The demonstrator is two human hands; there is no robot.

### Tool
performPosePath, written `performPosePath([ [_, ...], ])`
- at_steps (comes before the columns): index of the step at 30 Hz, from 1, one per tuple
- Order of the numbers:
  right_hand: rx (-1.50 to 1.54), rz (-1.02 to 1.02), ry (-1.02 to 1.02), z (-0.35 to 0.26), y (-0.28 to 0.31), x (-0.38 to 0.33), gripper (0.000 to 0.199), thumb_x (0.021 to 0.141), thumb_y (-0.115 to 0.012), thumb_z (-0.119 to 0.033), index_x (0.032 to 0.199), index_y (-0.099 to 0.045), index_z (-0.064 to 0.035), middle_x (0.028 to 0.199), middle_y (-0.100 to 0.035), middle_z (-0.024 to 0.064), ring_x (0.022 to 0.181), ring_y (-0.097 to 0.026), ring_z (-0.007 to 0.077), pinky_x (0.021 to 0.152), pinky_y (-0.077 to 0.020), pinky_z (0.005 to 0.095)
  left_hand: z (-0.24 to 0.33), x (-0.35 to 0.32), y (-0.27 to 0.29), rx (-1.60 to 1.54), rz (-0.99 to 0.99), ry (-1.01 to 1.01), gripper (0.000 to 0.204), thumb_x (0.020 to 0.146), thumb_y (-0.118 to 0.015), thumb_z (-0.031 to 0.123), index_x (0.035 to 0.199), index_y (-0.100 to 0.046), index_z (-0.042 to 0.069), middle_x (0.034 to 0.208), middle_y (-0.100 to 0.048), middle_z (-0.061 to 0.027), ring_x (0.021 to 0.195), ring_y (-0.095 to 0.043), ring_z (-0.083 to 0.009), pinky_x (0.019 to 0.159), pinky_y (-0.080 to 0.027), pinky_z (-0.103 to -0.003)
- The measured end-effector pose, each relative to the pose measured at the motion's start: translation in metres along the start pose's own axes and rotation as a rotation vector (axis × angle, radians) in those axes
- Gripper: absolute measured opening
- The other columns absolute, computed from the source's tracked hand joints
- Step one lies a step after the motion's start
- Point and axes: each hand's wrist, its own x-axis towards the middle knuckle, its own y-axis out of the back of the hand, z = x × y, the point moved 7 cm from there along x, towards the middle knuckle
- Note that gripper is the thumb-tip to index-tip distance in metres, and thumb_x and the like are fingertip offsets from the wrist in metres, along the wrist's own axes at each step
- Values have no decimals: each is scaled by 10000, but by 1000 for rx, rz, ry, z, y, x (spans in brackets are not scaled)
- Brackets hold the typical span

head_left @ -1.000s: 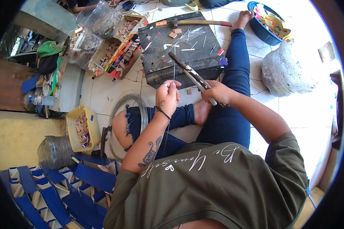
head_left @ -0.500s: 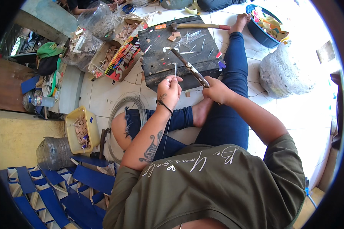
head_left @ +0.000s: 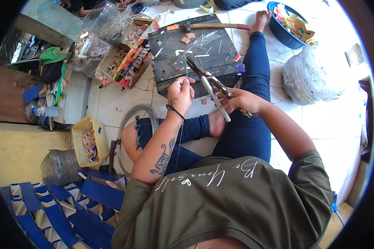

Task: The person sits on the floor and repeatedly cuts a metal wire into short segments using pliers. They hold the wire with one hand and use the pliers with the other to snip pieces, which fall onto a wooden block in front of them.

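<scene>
My left hand (head_left: 180, 90) is closed, pinching a thin metal wire (head_left: 187, 72) whose end sticks up past the fingers. The wire runs down below my wrist, near a wire coil (head_left: 140, 107) by my bent knee. In my right hand (head_left: 240, 101) are long-handled pliers (head_left: 207, 76), their two handles spread apart and one of them pale. The plier jaws are close to the wire's tip; whether they touch it I cannot tell. Just beyond both hands stands a dark, worn work block (head_left: 166, 62) with cut wire pieces (head_left: 207, 39) scattered on top.
A hammer (head_left: 216, 26) lies across the block's far side beside small wooden pieces (head_left: 186, 39). To the left are a carton of wood bits (head_left: 133, 68), a yellow bin (head_left: 77, 141) and blue slatted pieces (head_left: 58, 207). A blue basin (head_left: 291, 41) and a wrapped bundle (head_left: 307, 79) stand right.
The pliers' handles have spread apart, and the pale handle now shows. My right-hand fingers have loosened around them. My left hand has shifted slightly left with the wire.
</scene>
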Motion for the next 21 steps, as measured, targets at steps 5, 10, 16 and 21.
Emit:
performPosePath([
  [5,-215,-28,-12,-4,-2,4,562,652,-511,-94,1210,-483,-33,1036,-563,105,926,-541,171,798,-435,270,0,3,-1,114,-3,-44,238,952,-376,157,923,-536,-17,526,-443,-4,380,-367,-65,361,-309,-208],
  [10,-150,-85,-63,3,-3,5,498,649,-502,-64,1140,-504,16,994,-573,102,908,-554,179,797,-435,260,2,6,1,186,-7,-114,234,952,-375,147,914,-539,-16,525,-449,-5,382,-370,-63,362,-305,-204],
  [16,-79,-112,-79,13,-3,12,362,643,-498,-63,986,-571,30,897,-594,85,869,-568,175,766,-436,255,1,8,3,198,-19,-85,244,940,-381,147,882,-570,3,524,-508,-12,461,-440,-68,459,-350,-232],
  [21,-109,-62,-96,22,-2,16,443,672,-530,-104,1098,-501,16,924,-596,103,843,-576,180,730,-463,277,2,6,3,143,-78,-47,255,954,-361,165,941,-554,-1,551,-524,-31,430,-434,-71,427,-357,-220],
])
